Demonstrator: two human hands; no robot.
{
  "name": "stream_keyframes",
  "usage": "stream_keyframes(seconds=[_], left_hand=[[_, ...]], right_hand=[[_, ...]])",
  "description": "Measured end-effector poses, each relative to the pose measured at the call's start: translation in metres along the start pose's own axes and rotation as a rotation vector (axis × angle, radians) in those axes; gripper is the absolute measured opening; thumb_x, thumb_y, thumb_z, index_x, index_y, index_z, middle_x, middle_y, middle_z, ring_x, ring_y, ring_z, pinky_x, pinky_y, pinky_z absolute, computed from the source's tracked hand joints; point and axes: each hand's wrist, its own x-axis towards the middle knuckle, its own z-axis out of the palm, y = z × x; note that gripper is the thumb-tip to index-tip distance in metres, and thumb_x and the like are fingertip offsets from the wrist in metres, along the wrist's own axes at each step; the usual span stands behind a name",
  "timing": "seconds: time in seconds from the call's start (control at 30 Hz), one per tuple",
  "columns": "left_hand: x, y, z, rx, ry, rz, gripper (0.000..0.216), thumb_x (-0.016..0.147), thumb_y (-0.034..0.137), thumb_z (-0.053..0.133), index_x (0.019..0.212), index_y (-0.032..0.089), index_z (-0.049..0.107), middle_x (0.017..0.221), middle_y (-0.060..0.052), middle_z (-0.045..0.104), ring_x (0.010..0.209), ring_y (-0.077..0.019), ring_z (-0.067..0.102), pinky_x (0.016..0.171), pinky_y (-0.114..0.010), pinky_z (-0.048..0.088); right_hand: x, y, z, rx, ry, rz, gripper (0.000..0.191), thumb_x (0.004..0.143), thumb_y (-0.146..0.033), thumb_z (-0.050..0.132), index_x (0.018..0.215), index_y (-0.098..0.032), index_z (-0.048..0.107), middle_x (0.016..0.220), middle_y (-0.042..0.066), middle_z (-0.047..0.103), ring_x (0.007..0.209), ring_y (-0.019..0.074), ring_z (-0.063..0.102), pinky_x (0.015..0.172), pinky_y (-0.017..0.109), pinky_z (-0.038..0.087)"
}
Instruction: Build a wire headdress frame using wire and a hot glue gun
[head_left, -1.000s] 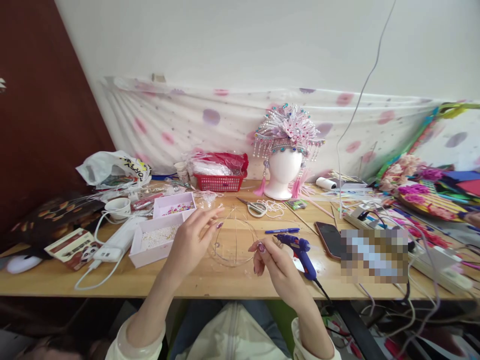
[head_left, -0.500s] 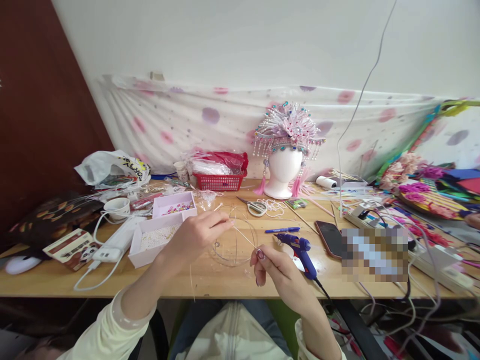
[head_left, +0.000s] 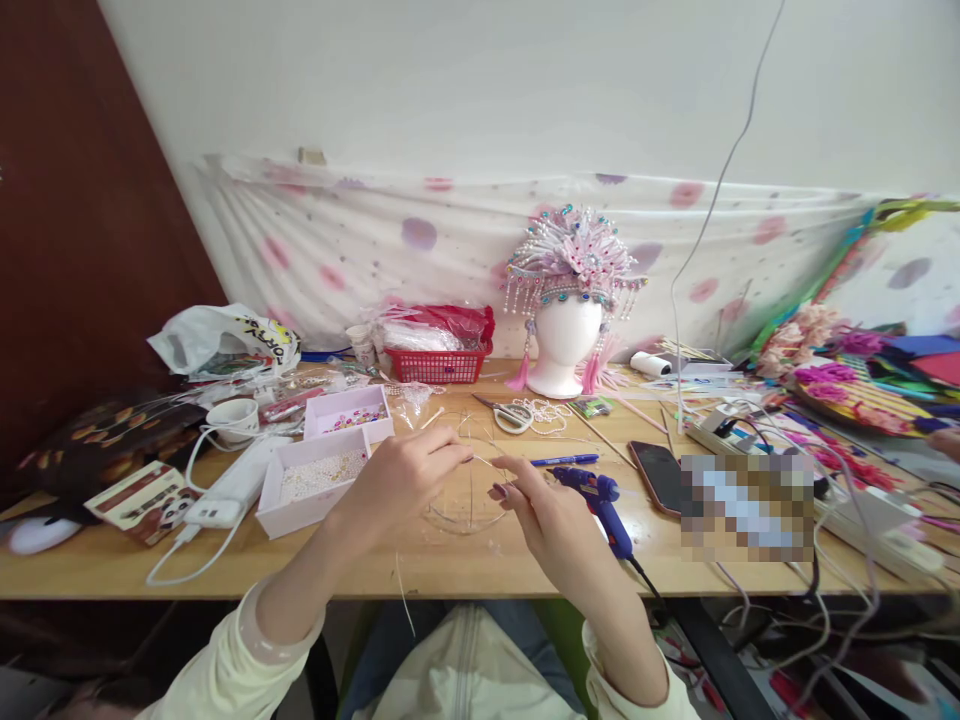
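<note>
While the left hand [head_left: 409, 476] pinches the wire [head_left: 484, 461], its span runs crosswise to the right hand [head_left: 553, 520], forefinger and thumb parted.

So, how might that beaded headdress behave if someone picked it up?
The beaded headdress would probably sway at the edges, since its bead strands dangle. It may be rather fragile, given the many beaded sprays fanning out on top.

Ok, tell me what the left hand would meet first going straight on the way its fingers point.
Probably the right hand, just across a short stretch of thin wire; exact depth is unclear.
</note>
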Motion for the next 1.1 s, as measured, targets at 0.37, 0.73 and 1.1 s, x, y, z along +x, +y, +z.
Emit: stream_keyframes(seconds=[0.37,0.73,1.1], left_hand=[[0.002,0.006,0.009,0.046,-0.041,-0.024,0.027,0.1,0.012,0.043,0.092,0.017,0.069,0.077,-0.001,0.065,0.064,-0.0133,0.059,0.055,-0.024,0.039],[-0.003,-0.009,0.015,-0.079,0.001,-0.074,0.024,0.098,0.011,0.047,0.1,0.02,0.07,0.09,-0.004,0.071,0.079,-0.0163,0.069,0.067,-0.024,0.051],[-0.011,-0.022,0.026,-0.107,0.176,-0.196,0.022,0.099,0.017,0.051,0.095,0.019,0.073,0.084,-0.004,0.072,0.074,-0.016,0.069,0.067,-0.024,0.052]], right_hand=[[-0.008,0.002,-0.001,0.005,-0.034,-0.05,0.029,0.096,-0.013,0.035,0.109,-0.024,0.058,0.093,0.006,0.081,0.085,0.0227,0.078,0.074,0.031,0.056],[-0.008,0.004,0.003,0.17,-0.01,0.055,0.022,0.101,-0.022,0.036,0.112,-0.025,0.055,0.097,0.008,0.081,0.093,0.0219,0.078,0.078,0.032,0.057],[-0.014,0.012,0.015,0.172,0.101,0.124,0.023,0.103,-0.029,0.034,0.115,-0.025,0.054,0.1,0.009,0.082,0.1,0.024,0.077,0.08,0.034,0.058]])
